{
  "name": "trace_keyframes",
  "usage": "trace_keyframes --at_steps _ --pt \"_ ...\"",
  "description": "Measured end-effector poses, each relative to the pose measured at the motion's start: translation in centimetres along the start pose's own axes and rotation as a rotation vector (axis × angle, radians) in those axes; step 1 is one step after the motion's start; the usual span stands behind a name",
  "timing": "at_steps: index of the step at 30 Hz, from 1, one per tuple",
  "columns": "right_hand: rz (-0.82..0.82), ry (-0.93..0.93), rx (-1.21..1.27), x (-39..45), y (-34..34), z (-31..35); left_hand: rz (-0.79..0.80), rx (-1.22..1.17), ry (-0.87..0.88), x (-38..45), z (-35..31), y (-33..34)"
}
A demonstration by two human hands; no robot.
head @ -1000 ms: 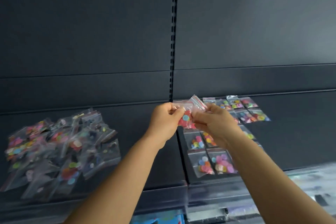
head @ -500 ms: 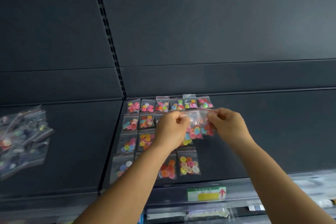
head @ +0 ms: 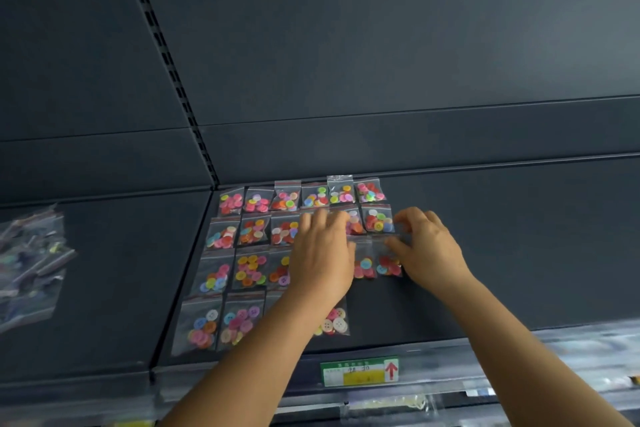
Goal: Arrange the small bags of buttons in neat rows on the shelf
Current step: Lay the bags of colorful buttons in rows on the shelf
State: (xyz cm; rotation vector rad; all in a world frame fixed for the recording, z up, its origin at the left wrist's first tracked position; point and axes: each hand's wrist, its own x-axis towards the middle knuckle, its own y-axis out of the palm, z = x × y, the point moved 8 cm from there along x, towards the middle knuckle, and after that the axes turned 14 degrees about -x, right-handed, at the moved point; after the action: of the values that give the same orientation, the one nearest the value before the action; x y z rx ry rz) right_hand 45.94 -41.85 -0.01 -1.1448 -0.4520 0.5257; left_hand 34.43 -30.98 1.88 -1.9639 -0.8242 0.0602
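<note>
Placing step: left hand (head: 323, 253) lies flat, fingers straight, on the rowed bags (head: 249, 236); right hand (head: 427, 246) pinches the newest bag (head: 389, 262) at the third row's right end on the shelf (head: 502, 236). Next: release, then fetch from the loose pile (head: 31, 267), far left.

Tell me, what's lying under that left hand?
The left hand lies flat over button bags in the second and third rows on the shelf. Only their edges show; how many it covers is hidden.
</note>
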Motion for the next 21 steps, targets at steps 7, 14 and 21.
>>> trace_keyframes --at_steps 7,14,21 --pt "0.102 -0.254 -0.139 -2.0 0.8 2.2 0.239 -0.026 0.159 -1.1 -0.7 2.6" --pt "0.11 -0.289 -0.171 -1.8 0.4 2.2 0.242 0.027 0.122 -1.0 -0.4 2.8" --pt "0.087 -0.318 -0.251 -1.8 0.0 3.3 0.229 0.034 0.11 -1.4 -0.5 1.4"
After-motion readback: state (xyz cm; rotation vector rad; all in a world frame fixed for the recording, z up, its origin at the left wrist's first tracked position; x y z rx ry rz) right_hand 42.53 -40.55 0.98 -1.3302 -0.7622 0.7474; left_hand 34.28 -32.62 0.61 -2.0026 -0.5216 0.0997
